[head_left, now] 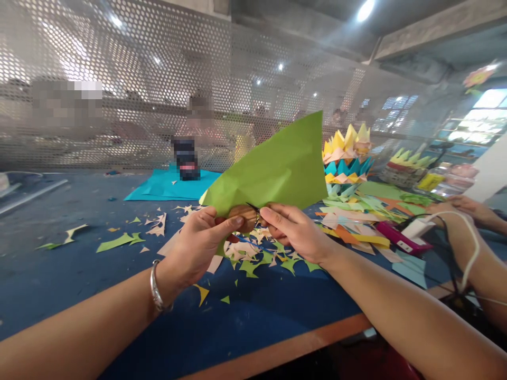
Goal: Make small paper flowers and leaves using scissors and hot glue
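A large sheet of green paper stands tilted up in front of me. My left hand is closed on its lower left edge, the thumb pressing a round, brown wood-grained disc against the sheet. My right hand is closed near the disc's right side. From its fingertips a thin dark blade lies against the paper, apparently part of small scissors whose handles are mostly hidden by the fingers. Beneath both hands lie scattered green and pale pink paper scraps.
Turquoise paper sheets lie at the back under a pixelated object. Layered pointed paper crowns stand at right, near paper strips and a magenta power strip. Another person's arm reaches in. A perforated screen rises behind the blue table.
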Demonstrator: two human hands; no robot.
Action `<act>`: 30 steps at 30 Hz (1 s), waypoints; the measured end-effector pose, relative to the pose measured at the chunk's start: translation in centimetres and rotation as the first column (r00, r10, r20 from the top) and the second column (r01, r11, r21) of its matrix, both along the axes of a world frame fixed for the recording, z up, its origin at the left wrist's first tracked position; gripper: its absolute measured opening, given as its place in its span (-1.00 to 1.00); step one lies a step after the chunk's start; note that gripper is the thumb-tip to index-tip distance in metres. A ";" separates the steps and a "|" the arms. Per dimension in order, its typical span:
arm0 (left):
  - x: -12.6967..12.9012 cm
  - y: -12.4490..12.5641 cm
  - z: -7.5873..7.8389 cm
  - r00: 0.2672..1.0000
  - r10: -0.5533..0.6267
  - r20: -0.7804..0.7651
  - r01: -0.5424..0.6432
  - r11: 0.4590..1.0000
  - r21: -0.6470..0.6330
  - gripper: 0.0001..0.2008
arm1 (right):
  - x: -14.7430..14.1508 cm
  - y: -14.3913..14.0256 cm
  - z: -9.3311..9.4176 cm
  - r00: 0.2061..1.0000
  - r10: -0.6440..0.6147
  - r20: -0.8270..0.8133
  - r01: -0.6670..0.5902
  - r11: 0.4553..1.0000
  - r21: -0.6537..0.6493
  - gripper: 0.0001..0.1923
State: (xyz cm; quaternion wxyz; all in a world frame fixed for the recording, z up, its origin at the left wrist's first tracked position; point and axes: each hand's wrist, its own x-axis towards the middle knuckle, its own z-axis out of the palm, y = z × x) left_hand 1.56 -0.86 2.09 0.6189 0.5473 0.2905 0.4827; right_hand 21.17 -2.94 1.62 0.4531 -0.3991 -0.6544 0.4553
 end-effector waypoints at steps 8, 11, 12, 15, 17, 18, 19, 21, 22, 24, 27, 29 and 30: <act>0.2 0.1 -0.6 0.999 -0.015 0.030 0.016 0.999 -0.037 -0.80 | -0.5 -0.1 0.2 0.998 0.008 -0.070 -0.013 0.996 -0.083 -0.50; 0.2 0.2 -0.7 0.999 -0.017 0.036 0.019 0.999 -0.045 -0.79 | -0.5 -0.1 0.2 0.996 0.011 -0.085 -0.020 0.994 -0.105 -0.49; 0.1 0.2 -0.8 0.999 -0.014 0.042 0.016 0.999 -0.044 -0.78 | -0.5 -0.1 0.2 0.996 0.012 -0.088 -0.022 0.994 -0.110 -0.49; 0.1 0.3 -0.7 0.999 0.003 0.047 -0.002 0.999 -0.034 -0.77 | -0.4 0.1 0.1 0.995 0.020 -0.100 -0.033 0.992 -0.124 -0.50; 0.0 0.4 -0.7 0.999 0.011 0.031 -0.011 1.000 -0.028 -0.76 | -0.3 0.2 0.0 0.993 0.031 -0.116 -0.046 0.991 -0.129 -0.51; 0.0 0.4 -0.8 1.000 0.014 0.024 -0.013 1.000 -0.026 -0.76 | -0.3 0.2 0.0 0.992 0.040 -0.123 -0.056 0.990 -0.133 -0.51; -0.1 0.5 -0.8 1.000 0.016 0.020 -0.016 1.000 -0.023 -0.77 | -0.2 0.2 0.0 0.990 0.051 -0.128 -0.069 0.988 -0.139 -0.52; -0.1 0.6 -0.9 1.000 0.016 0.021 -0.016 1.000 -0.019 -0.78 | -0.2 0.2 0.1 0.988 0.073 -0.136 -0.094 0.984 -0.154 -0.53; -0.1 0.6 -1.0 1.000 0.015 0.025 -0.015 1.000 -0.014 -0.78 | -0.2 0.2 0.2 0.987 0.083 -0.139 -0.105 0.981 -0.165 -0.54; -0.1 0.8 -1.1 1.000 0.010 0.026 -0.010 1.000 -0.006 -0.79 | -0.1 0.2 0.3 0.984 0.095 -0.153 -0.123 0.976 -0.179 -0.56; -0.1 0.8 -1.1 1.000 0.018 0.016 -0.018 1.000 -0.009 -0.77 | 0.0 0.1 0.5 0.978 0.111 -0.174 -0.144 0.971 -0.190 -0.59; -0.1 0.7 -1.1 1.000 0.018 0.012 -0.018 1.000 -0.019 -0.74 | 0.0 0.0 0.6 0.977 0.115 -0.178 -0.150 0.970 -0.194 -0.59; -0.1 0.7 -1.0 1.000 0.014 0.014 -0.014 1.000 -0.022 -0.73 | 0.0 0.0 0.6 0.978 0.113 -0.175 -0.147 0.970 -0.194 -0.59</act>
